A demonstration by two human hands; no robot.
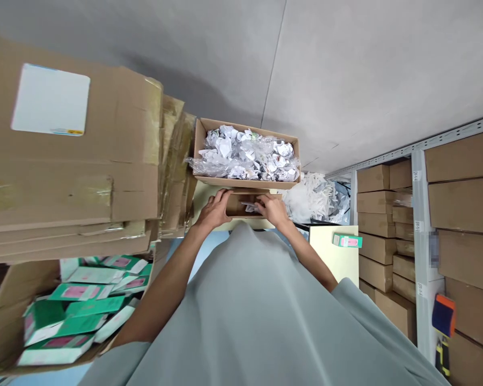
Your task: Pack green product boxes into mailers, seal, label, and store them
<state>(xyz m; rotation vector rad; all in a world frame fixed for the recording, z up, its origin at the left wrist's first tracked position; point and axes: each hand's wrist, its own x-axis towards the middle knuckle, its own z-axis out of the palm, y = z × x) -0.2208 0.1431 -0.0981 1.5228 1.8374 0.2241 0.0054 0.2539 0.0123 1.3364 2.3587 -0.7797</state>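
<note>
Well, the small box [236, 206] holds something pale [250, 207], perhaps paper.

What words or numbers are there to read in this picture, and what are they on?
I can't read any for sure.
White label on the big carton: marks along its bottom edge, too blurred.
Shelf tags: too small.
Green box on the right: print too small.
Green boxes on the left: too blurred.

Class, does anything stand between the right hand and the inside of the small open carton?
Nothing visible does: the right hand is at the opening of the small carton; the larger carton stands beyond, not between.
</note>
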